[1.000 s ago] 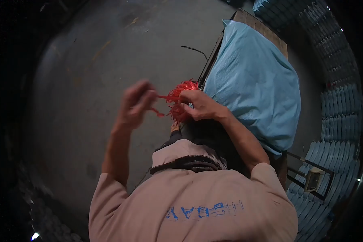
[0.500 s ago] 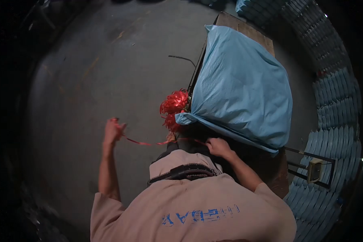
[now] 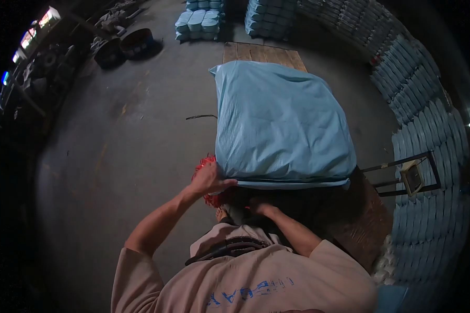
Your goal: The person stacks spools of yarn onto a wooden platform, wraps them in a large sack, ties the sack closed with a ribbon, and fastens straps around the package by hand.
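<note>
A large blue plastic sack (image 3: pixel 284 122) lies on a wooden-topped stand, its folded near edge facing me. At its near left corner is my left hand (image 3: pixel 208 177), closed around the corner, with the thumb along the folded edge. A bundle of shiny red plastic ribbon (image 3: pixel 212 200) hangs beside the stand there, partly hidden by this hand. Below the near edge, in shadow, my right hand (image 3: pixel 263 208) is closed. A small bit of red ribbon shows at its fingertips; the rest of the strip cannot be made out.
Wooden boards (image 3: pixel 263 53) show beyond the sack. A thin dark rod (image 3: pixel 201 116) sticks out left of it. On the right stand a metal frame (image 3: pixel 437 169) and stacked blue sacks (image 3: pixel 428 219). Black round tubs (image 3: pixel 137 43) sit at the far left.
My left hand has moved right from the open floor side to the sack's corner. My right hand has shifted left, under the near edge. The ribbon stretched between them no longer shows.
</note>
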Available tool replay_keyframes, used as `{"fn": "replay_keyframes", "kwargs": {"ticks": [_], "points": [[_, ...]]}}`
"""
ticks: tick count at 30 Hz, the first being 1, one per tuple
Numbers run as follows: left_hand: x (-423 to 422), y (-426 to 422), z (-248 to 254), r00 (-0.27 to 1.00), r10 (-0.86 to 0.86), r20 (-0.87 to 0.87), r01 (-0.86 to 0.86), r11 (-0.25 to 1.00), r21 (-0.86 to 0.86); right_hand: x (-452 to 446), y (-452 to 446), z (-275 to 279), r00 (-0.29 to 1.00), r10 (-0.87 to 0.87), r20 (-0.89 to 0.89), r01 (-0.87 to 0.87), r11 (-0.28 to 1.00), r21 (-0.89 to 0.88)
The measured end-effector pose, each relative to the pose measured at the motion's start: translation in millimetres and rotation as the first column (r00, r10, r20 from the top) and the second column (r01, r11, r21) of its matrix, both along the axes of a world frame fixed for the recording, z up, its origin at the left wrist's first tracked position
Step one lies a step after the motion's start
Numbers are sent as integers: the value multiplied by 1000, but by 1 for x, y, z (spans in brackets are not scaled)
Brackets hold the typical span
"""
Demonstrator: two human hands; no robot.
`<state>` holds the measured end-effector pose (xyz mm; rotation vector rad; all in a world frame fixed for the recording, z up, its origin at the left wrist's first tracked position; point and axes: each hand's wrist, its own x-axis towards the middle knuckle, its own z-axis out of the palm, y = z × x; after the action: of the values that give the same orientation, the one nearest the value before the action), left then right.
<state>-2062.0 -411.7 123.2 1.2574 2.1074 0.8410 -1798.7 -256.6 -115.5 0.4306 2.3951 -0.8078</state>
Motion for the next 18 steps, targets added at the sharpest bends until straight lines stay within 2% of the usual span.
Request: {"fn": "replay_keyframes", "kwargs": {"ticks": [1, 2, 3, 4, 5, 6, 7, 8, 9, 10, 11, 12, 14, 15, 16, 17, 18], "points": [[11, 6, -24, 994, -45, 105, 25, 984, 178, 16, -10, -47, 943, 169, -286, -99, 965, 243], [15, 13, -38, 994, -48, 97, 30, 982, 185, 13, -10, -58, 872, 278, -403, -126, 923, 364], [17, 22, -49, 952, 120, 283, -85, 988, -131, 9, -11, -67, 780, 386, -493, -112, 861, 497], [17, 30, -65, 856, 329, 399, -132, 885, -446, -11, -10, -52, 892, 284, -352, -189, 941, 280], [14, 28, -95, 774, 325, 543, -137, 924, -358, -29, -13, -34, 963, 211, -168, -208, 978, 37], [12, 27, -86, 775, 323, 544, -139, 926, -352, -43, -27, 2, 963, 213, -168, -208, 977, 44], [10, 26, -67, 773, 276, 571, -40, 920, -391, -59, -47, 60, 898, -300, -320, 137, 884, -446], [6, 27, -55, 769, 230, 597, 57, 904, -423, -66, -47, 77, 789, -547, -281, 251, 703, -665], [-1, 26, -57, 874, 82, 479, 156, 886, -437, -73, -46, 92, 637, -743, -204, 274, 466, -841], [-6, 21, -68, 935, -77, 347, 244, 849, -468, -75, -37, 91, 512, -825, 239, 441, 14, -897], [-14, 20, -111, 930, -278, 240, 336, 909, -247, -72, -28, 86, 330, -685, 650, 532, -433, -727], [-18, 24, -121, 846, -530, -65, 505, 833, -225, -57, -16, 79, 457, -631, 627, 373, -504, -779], [-11, 25, -151, 742, -545, -390, 450, 836, -313, -30, -3, 128, 406, -609, 682, 498, -478, -724], [4, 17, -115, 869, -342, -357, 255, 928, -270, -21, 0, 167, 441, -714, 544, 576, -240, -781], [19, 11, -72, 943, -112, -314, 37, 972, -234, -19, 8, 200, 499, -777, 383, 626, 17, -780], [26, 8, -78, 939, -20, -345, -28, 991, -133, -23, 24, 214, 701, -713, 16, 480, 455, -750], [33, 8, -84, 940, -1, -342, -47, 990, -131, -39, 46, 220, 813, -489, -317, 245, 780, -575]]}}
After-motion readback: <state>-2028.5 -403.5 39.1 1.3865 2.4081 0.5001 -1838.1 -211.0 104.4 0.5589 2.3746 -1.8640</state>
